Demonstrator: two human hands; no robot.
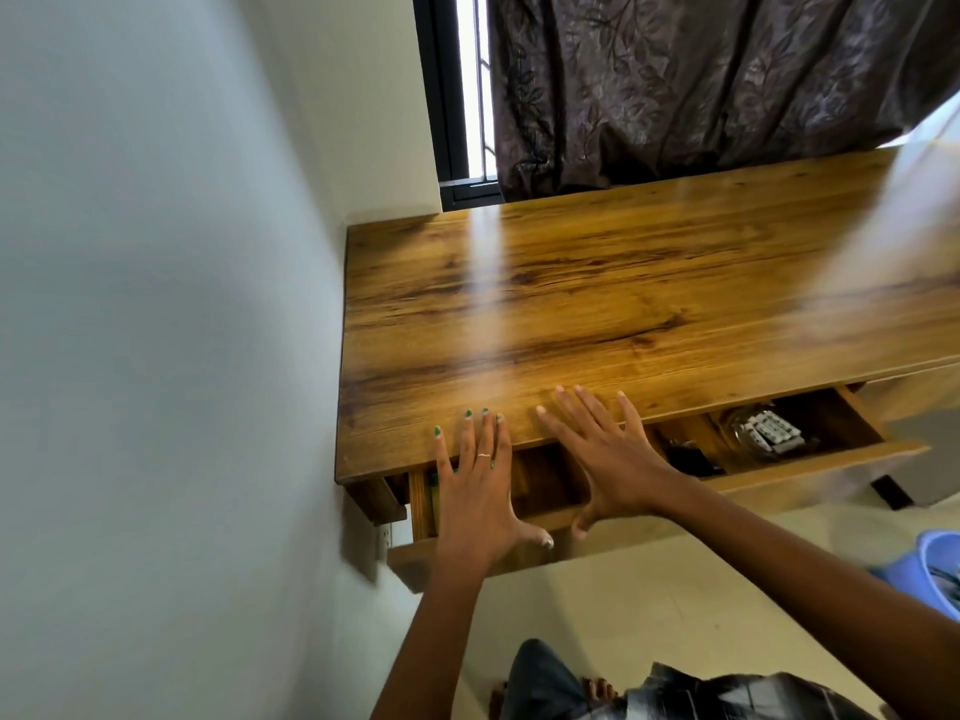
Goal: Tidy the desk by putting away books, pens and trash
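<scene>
A wooden desk [597, 304] stands against the wall with a bare top. Under its front edge a long drawer [810, 467] is pulled partly out. Inside it lie a glass dish with white pill strips [769, 431], a dark object [688, 459] and something green at the left end [435, 480]. My left hand [478, 491] and my right hand [608, 459] both hover flat over the drawer, fingers spread and straight, fingertips reaching the desk's front edge. Neither hand holds anything.
A pale wall [156, 304] runs close along the desk's left side. A dark patterned curtain [701, 80] and a window [467, 96] are behind the desk. A blue bucket [935, 569] stands on the floor at right. A wall socket [384, 537] sits under the desk's left corner.
</scene>
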